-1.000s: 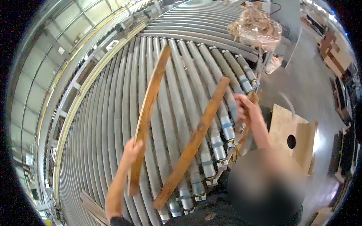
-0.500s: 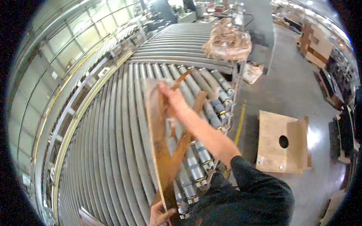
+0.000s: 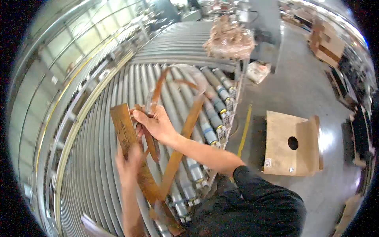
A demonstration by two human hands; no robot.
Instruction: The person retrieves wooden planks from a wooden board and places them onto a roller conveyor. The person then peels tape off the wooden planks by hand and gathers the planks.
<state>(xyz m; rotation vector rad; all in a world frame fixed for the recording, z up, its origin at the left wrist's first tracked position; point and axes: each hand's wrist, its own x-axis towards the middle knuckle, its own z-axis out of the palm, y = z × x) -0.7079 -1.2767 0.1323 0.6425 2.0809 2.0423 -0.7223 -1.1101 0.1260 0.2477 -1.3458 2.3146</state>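
A long brown board [image 3: 125, 126] slants across the rollers, its far end raised toward my hands. My left hand [image 3: 129, 164] is blurred against the board's side, its fingers smeared by motion. Just right of the board's far end, my right hand [image 3: 156, 124] is closed on a brown strip [image 3: 158, 89], with clear film beside it. The strip loops away over the rollers and another length hangs below the hand. A second brown board [image 3: 192, 118] lies diagonally on the roller conveyor [image 3: 98, 138], to the right of the first.
Crumpled brown material in clear wrap [image 3: 230, 41] sits at the conveyor's far right corner. A white bag [image 3: 258, 72] is beyond the conveyor's edge. On the floor at right lies a cardboard piece [image 3: 278, 138] with a round hole. Another flat piece [image 3: 92, 227] is at the lower left.
My right hand came from the right side over to the first board, bringing the strip. My left hand has moved up along that board from its near end. The view has shifted.
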